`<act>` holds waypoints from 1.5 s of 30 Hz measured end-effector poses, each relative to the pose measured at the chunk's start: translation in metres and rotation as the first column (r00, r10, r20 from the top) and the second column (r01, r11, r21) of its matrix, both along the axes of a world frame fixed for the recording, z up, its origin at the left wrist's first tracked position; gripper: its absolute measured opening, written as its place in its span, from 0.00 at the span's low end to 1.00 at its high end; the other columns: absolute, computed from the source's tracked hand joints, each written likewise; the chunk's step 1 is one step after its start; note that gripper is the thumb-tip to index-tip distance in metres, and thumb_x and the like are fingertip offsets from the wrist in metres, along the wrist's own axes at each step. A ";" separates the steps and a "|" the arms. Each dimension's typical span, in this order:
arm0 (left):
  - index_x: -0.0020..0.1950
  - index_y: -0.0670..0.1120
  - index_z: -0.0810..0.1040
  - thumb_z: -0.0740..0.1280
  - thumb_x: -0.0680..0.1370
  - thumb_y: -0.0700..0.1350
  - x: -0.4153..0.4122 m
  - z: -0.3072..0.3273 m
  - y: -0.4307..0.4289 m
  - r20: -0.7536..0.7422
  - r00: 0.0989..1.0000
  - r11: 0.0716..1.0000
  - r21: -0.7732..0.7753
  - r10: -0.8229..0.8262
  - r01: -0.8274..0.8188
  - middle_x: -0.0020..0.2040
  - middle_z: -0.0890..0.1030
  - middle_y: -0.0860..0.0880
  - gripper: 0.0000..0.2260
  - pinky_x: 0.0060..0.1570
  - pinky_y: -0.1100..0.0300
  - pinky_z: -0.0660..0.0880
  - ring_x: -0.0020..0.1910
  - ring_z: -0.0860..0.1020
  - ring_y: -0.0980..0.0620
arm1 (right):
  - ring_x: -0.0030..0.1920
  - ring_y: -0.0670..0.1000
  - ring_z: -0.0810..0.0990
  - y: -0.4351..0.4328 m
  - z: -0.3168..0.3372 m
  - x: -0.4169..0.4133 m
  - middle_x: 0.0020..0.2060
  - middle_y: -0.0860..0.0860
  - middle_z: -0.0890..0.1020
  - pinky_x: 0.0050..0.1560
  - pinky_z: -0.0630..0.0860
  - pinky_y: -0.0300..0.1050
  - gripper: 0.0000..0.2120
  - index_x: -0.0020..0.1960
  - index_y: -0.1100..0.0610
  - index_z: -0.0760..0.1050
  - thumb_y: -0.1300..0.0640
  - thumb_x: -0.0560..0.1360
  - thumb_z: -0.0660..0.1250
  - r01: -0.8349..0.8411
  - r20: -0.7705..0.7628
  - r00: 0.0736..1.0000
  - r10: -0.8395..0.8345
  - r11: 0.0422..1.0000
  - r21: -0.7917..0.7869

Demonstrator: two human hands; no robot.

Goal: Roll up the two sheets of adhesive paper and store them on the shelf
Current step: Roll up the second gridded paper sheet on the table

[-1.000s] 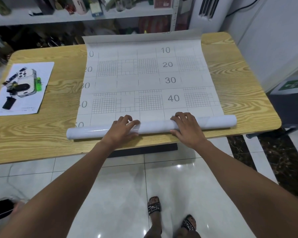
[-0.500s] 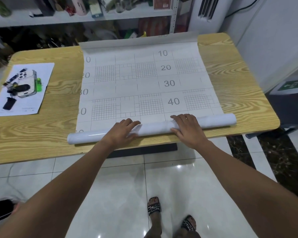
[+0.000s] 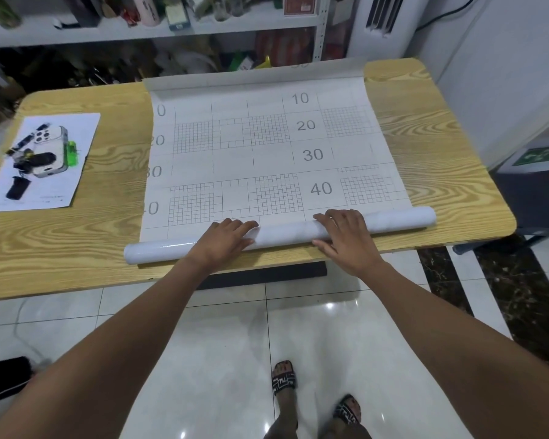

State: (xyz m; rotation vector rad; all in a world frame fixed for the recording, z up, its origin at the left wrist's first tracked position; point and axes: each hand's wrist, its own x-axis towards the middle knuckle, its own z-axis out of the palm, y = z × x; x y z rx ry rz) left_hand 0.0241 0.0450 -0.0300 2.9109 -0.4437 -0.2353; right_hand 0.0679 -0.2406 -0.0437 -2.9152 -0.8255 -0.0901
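A sheet of adhesive paper [image 3: 267, 144] lies backing side up on the wooden table [image 3: 441, 160], showing a grid and the numbers 10 to 40. Its near end is wound into a white glossy roll [image 3: 282, 234] lying across the table near the front edge. My left hand [image 3: 222, 240] rests on top of the roll left of centre, fingers laid flat over it. My right hand [image 3: 346, 236] lies over the roll right of centre, fingers stretched forward, thumb on the near side. The sheet's far edge [image 3: 254, 79] curls up at the table's back. Only one sheet is visible as such.
A white paper [image 3: 61, 188] at the table's left carries a phone [image 3: 49, 150], keys and a green lighter. Behind the table stands a shelf [image 3: 140, 31] crowded with bottles and boxes. A white unit stands at back right. My sandalled feet show on the tiled floor.
The roll has advanced slightly away from me over the sheet, covering the 50 mark; both hands moved with it on top.
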 end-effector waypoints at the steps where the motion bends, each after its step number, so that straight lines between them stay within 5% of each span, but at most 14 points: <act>1: 0.68 0.45 0.67 0.58 0.80 0.50 0.000 0.000 0.000 -0.011 1.000 1.000 0.000 0.006 -0.006 0.57 0.77 0.43 0.18 0.51 0.51 0.67 0.54 0.73 0.42 | 0.55 0.59 0.74 0.000 -0.001 0.000 0.56 0.56 0.77 0.61 0.60 0.54 0.26 0.64 0.55 0.71 0.39 0.75 0.52 -0.001 0.007 1.000 0.001 1.000 0.001; 8: 0.69 0.45 0.65 0.57 0.81 0.49 0.002 0.000 -0.003 -0.032 0.999 0.999 -0.002 0.043 -0.043 0.57 0.77 0.42 0.18 0.53 0.52 0.67 0.55 0.73 0.42 | 0.51 0.58 0.76 0.003 -0.006 0.004 0.53 0.54 0.77 0.59 0.62 0.54 0.26 0.58 0.54 0.74 0.37 0.72 0.53 0.012 0.044 0.999 -0.010 0.999 -0.046; 15: 0.59 0.45 0.69 0.74 0.68 0.47 -0.004 0.001 -0.002 0.084 0.996 0.999 0.013 -0.038 0.037 0.50 0.77 0.41 0.23 0.39 0.50 0.75 0.45 0.77 0.39 | 0.46 0.57 0.75 0.004 -0.008 0.007 0.50 0.54 0.76 0.53 0.67 0.54 0.25 0.56 0.53 0.75 0.38 0.72 0.53 0.008 0.059 0.998 -0.007 1.000 -0.022; 21: 0.57 0.46 0.69 0.78 0.63 0.51 -0.003 0.001 -0.004 0.058 0.997 0.999 0.000 -0.051 0.051 0.47 0.77 0.43 0.28 0.40 0.50 0.75 0.43 0.76 0.40 | 0.47 0.59 0.75 0.005 -0.005 0.012 0.50 0.55 0.76 0.54 0.68 0.56 0.24 0.57 0.54 0.75 0.40 0.73 0.53 0.000 0.029 1.000 0.000 1.000 -0.001; 29: 0.66 0.45 0.70 0.67 0.74 0.53 0.003 -0.001 0.001 0.015 1.000 1.000 -0.006 -0.012 0.012 0.56 0.75 0.46 0.23 0.51 0.52 0.66 0.54 0.71 0.44 | 0.47 0.59 0.77 0.007 -0.008 0.011 0.48 0.54 0.78 0.57 0.63 0.56 0.22 0.57 0.55 0.76 0.44 0.75 0.52 0.026 0.080 0.997 -0.020 0.997 -0.073; 45: 0.70 0.45 0.65 0.56 0.78 0.55 0.003 0.003 0.002 -0.075 0.997 0.996 -0.084 -0.025 0.019 0.60 0.73 0.46 0.23 0.52 0.55 0.62 0.56 0.69 0.46 | 0.54 0.58 0.75 0.005 -0.006 0.004 0.54 0.55 0.77 0.63 0.62 0.57 0.23 0.63 0.54 0.73 0.43 0.77 0.51 0.013 0.048 0.999 -0.014 1.000 0.014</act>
